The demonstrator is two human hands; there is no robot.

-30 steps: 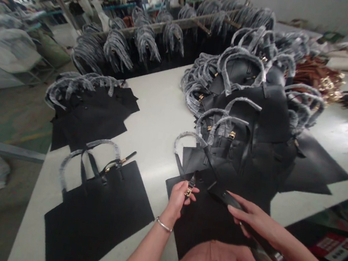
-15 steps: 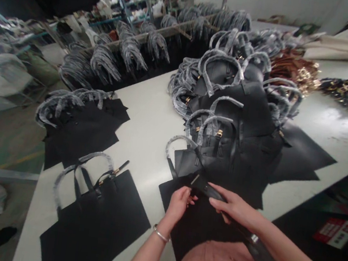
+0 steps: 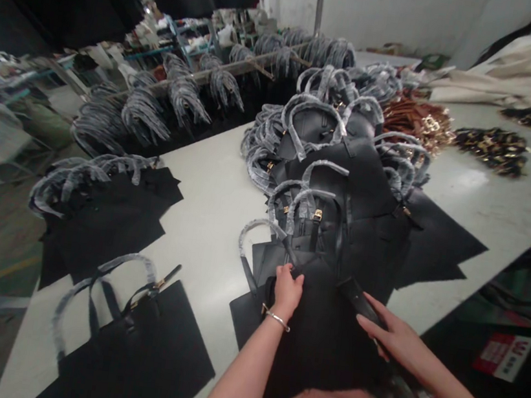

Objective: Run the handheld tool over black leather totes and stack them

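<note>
My left hand [image 3: 287, 293], a metal bangle at its wrist, is closed on a narrow black strap [image 3: 270, 288] at the top of a black bag panel [image 3: 313, 336]. Its fingertips are partly hidden. A small gold fitting shows beside the wrist. To the right, my right hand [image 3: 389, 336] grips a long, flat black strap-like piece [image 3: 355, 297], thumb on top; its lower part runs under the hand and is blurred. Beyond the hands lie more black panels with film-wrapped handles [image 3: 262, 225] and gold buckles [image 3: 317, 215].
Another black bag panel [image 3: 142, 352] lies at the left front of the white table [image 3: 208, 185], a stack of panels [image 3: 106, 217] behind it. Brown straps [image 3: 415, 122] and black straps with gold hardware [image 3: 492, 149] lie back right. Wrapped handles [image 3: 182, 87] hang on a rail beyond.
My left hand has moved up and slightly right to the panel's top straps. My right hand has moved right with the black piece, apart from the left. The view has shifted.
</note>
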